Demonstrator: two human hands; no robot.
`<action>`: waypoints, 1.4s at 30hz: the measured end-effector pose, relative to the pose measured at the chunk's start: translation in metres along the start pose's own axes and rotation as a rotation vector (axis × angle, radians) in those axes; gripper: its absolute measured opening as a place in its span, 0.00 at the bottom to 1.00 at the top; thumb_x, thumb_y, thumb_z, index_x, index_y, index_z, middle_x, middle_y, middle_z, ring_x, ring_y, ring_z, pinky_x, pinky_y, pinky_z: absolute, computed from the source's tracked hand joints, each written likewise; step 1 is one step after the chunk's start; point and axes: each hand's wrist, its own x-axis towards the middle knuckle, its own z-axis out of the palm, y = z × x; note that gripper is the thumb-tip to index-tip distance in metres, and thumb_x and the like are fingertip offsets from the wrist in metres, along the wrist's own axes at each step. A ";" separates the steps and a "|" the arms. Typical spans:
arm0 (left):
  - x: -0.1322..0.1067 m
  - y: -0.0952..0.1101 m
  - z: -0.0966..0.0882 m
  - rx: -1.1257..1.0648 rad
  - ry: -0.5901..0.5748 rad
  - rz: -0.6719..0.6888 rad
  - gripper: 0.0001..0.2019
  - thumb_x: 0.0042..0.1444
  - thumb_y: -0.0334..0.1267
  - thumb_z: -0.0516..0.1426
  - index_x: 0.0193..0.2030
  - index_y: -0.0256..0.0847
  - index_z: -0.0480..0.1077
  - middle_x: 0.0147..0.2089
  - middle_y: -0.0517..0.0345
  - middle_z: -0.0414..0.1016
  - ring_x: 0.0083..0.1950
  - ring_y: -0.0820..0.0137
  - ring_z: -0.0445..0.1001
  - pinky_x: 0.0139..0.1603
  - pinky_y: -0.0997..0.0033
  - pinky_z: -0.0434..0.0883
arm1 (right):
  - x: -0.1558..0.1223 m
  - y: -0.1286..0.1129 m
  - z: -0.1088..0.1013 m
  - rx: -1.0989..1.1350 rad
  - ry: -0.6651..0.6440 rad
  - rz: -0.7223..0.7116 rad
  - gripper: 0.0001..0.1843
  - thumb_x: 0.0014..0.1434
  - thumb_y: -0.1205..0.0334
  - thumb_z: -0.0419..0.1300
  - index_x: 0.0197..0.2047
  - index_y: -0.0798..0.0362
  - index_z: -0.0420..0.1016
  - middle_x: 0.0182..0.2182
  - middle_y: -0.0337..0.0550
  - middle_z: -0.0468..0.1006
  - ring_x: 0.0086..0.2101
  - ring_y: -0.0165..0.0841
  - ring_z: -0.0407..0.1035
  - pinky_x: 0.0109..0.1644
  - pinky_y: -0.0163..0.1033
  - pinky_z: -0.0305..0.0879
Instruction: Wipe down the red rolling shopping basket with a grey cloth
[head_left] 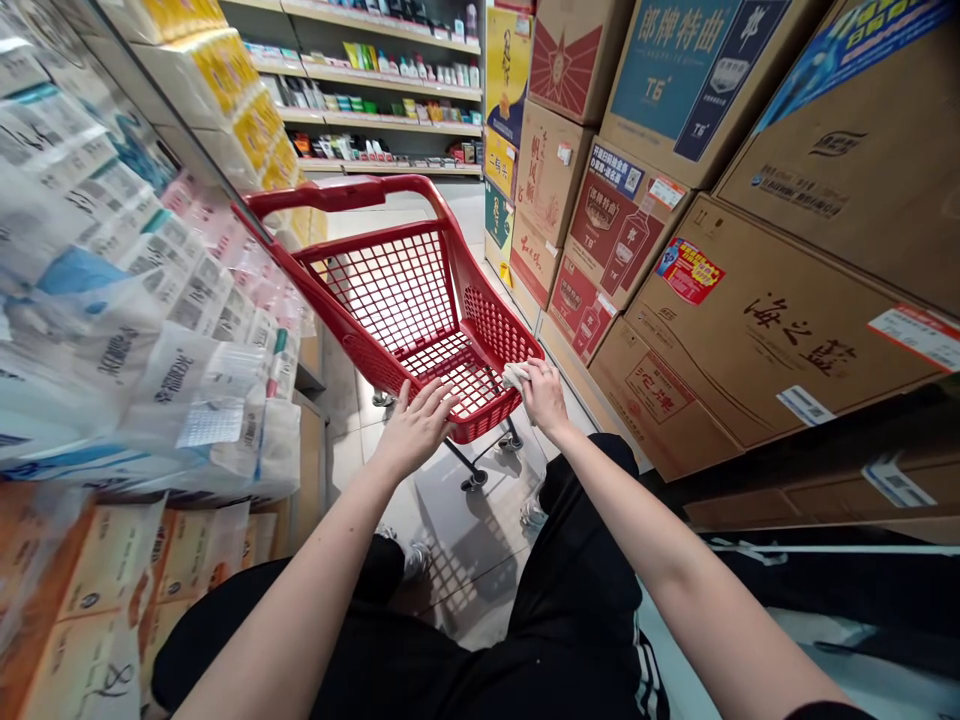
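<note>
Both of your hands are at the near edge of the red plastic mesh shopping basket on wheels (499,330), which stands on the grey tiled floor (465,545) of a shop aisle, just beyond your knees. Your left hand (416,425) lies flat and released on the near rim, fingers spread and reaching a little over the mesh bottom, holding nothing. Your right hand (544,397) is clenched round a small crumpled white cloth (514,376) and presses it against the near right corner of the basket's rim. The basket's red tubular handle (352,192) rises above its far edge. Small black castors (474,482) show under the near edge. Plastic-wrapped packs of white tissue paper (112,300) fill the shelves just beside the basket's left wall. Stacked brown cardboard cartons with printed labels (787,330) line the aisle near its right wall.
</note>
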 end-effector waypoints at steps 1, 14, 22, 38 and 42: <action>0.000 -0.004 0.000 0.026 -0.006 0.025 0.16 0.61 0.40 0.48 0.54 0.39 0.65 0.60 0.46 0.65 0.68 0.57 0.53 0.69 0.44 0.41 | 0.000 0.001 -0.001 -0.026 -0.050 -0.055 0.19 0.61 0.67 0.49 0.54 0.55 0.69 0.56 0.52 0.66 0.56 0.42 0.56 0.60 0.50 0.56; 0.002 -0.007 0.003 0.015 0.024 0.035 0.05 0.59 0.37 0.51 0.39 0.41 0.66 0.45 0.49 0.70 0.61 0.59 0.61 0.69 0.43 0.45 | 0.015 -0.016 -0.029 -0.116 -0.491 -0.267 0.33 0.54 0.70 0.56 0.63 0.57 0.54 0.54 0.53 0.69 0.51 0.40 0.66 0.52 0.45 0.64; 0.003 -0.005 0.007 0.045 0.036 0.041 0.07 0.58 0.39 0.52 0.40 0.41 0.66 0.46 0.48 0.70 0.61 0.57 0.61 0.68 0.42 0.46 | 0.018 -0.008 -0.006 -0.384 -0.491 -0.650 0.22 0.60 0.69 0.55 0.58 0.52 0.63 0.49 0.49 0.73 0.55 0.38 0.61 0.62 0.49 0.50; 0.000 -0.004 0.003 -0.007 0.022 0.019 0.06 0.59 0.41 0.51 0.40 0.43 0.65 0.45 0.50 0.71 0.59 0.60 0.63 0.69 0.44 0.45 | 0.026 0.026 0.002 -0.361 -0.411 -0.684 0.15 0.63 0.66 0.52 0.53 0.52 0.68 0.44 0.50 0.70 0.47 0.40 0.62 0.54 0.49 0.56; 0.004 0.000 0.009 -0.015 0.044 0.000 0.07 0.59 0.41 0.51 0.40 0.43 0.65 0.45 0.51 0.71 0.58 0.61 0.64 0.70 0.45 0.43 | 0.043 0.055 -0.014 -0.419 -0.352 -0.623 0.16 0.63 0.68 0.50 0.53 0.51 0.69 0.46 0.50 0.71 0.50 0.40 0.61 0.62 0.52 0.50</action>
